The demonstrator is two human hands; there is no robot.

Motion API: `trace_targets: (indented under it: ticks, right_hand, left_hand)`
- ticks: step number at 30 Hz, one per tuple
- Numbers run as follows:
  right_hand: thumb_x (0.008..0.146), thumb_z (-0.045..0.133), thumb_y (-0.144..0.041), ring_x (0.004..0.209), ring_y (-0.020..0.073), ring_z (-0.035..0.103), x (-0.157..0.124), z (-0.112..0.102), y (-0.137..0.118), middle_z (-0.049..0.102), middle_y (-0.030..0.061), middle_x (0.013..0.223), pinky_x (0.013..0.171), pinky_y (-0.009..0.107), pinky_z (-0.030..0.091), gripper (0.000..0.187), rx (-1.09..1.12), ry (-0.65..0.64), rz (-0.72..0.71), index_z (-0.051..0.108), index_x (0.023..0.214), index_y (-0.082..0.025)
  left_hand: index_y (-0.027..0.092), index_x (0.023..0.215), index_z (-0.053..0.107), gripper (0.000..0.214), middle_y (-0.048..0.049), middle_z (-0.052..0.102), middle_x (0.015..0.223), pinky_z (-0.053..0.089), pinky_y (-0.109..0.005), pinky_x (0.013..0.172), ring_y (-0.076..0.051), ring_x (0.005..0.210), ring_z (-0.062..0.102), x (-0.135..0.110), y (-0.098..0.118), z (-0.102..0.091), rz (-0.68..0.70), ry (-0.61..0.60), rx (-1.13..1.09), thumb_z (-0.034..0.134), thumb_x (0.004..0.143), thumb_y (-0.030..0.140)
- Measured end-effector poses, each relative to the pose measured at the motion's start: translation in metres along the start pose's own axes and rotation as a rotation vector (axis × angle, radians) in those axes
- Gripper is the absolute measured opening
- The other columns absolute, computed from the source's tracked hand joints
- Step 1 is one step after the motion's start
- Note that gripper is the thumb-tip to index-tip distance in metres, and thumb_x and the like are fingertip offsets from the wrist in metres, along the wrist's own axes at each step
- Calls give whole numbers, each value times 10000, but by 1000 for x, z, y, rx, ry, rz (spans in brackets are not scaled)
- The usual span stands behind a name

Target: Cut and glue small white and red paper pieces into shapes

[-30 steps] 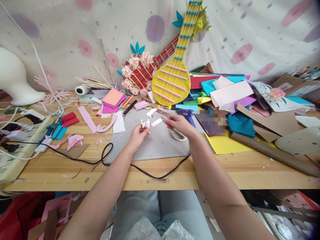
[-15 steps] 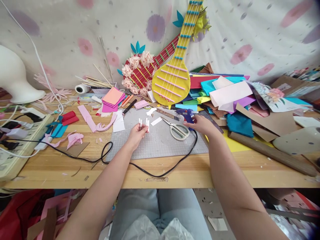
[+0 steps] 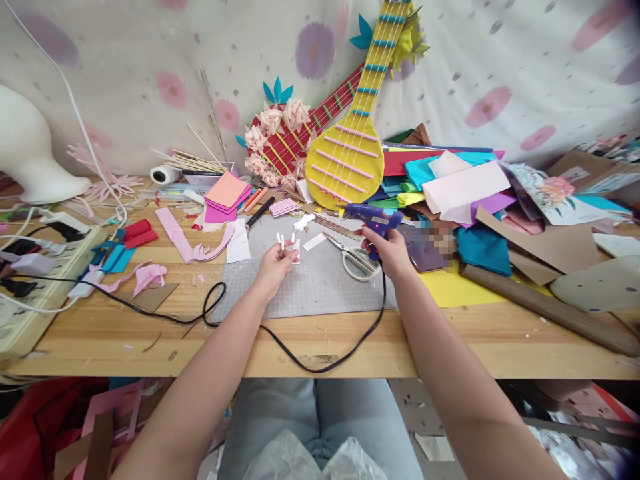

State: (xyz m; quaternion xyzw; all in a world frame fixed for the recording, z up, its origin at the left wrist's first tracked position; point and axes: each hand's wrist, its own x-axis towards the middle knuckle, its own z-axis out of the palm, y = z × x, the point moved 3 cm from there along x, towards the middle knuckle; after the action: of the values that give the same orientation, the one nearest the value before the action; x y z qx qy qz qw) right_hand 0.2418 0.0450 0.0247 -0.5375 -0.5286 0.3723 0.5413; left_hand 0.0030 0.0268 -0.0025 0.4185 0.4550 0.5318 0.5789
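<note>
Right hand (image 3: pixel 387 250) gripping blue glue gun (image 3: pixel 375 220); left hand (image 3: pixel 275 267) pinching white pieces (image 3: pixel 287 245).

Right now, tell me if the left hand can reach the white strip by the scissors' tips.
Probably yes: the white strip lies uncovered nearby, though the left hand holds small white pieces.

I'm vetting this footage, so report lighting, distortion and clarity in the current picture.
Head view: soft, even light, no hard shadows on the mat; forearms stretched wide-angle near the lower edge; right corners darkened; mosaic blocks over part of the flat device; glue gun clear, but white pieces in the left hand too small for detail.
</note>
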Motion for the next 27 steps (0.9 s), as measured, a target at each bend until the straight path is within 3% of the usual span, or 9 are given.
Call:
trace_targets:
  ticks: [4,6,11,18,27]
  right_hand:
    - [643,622,-518,443,69,400,-17,29,-9,540,-1,544,428,223,305,364,-7,-272,65,603,698,-159]
    - [624,638,-526,426,63,379,-21,37,-10,526,-8,526,421,224,292,374,-22,-315,83,593,676,-159]
    - [642,596,-583,380,70,357,-22,42,-3,445,-34,430,405,235,274,417,-118,-346,115,564,639,-168]
    - [641,581,-605,385,76,380,-20,42,-1,466,-23,457,409,244,292,436,-139,-258,98,552,627,-170]
    - [686,494,-639,428,100,405,-5,13,8,508,-4,515,437,261,349,435,-58,100,40,530,666,-205]
  left_hand:
    - [158,1042,516,480,51,467,555,176,-176,413,-56,518,436,0,-1,0,24,-2,-29,698,610,261]
    - [167,1060,515,496,47,474,562,176,-178,414,-56,520,439,0,-1,0,27,-11,-21,699,612,272]
    - [159,1109,523,506,37,523,583,155,-196,408,-11,395,261,1,-3,0,11,-32,42,669,646,304]
    - [142,1077,538,472,45,513,566,170,-197,411,-17,396,259,-1,-1,1,25,1,83,660,642,277]
    - [158,972,546,376,77,434,525,246,-194,465,-44,447,352,-2,2,-2,64,79,147,655,626,256]
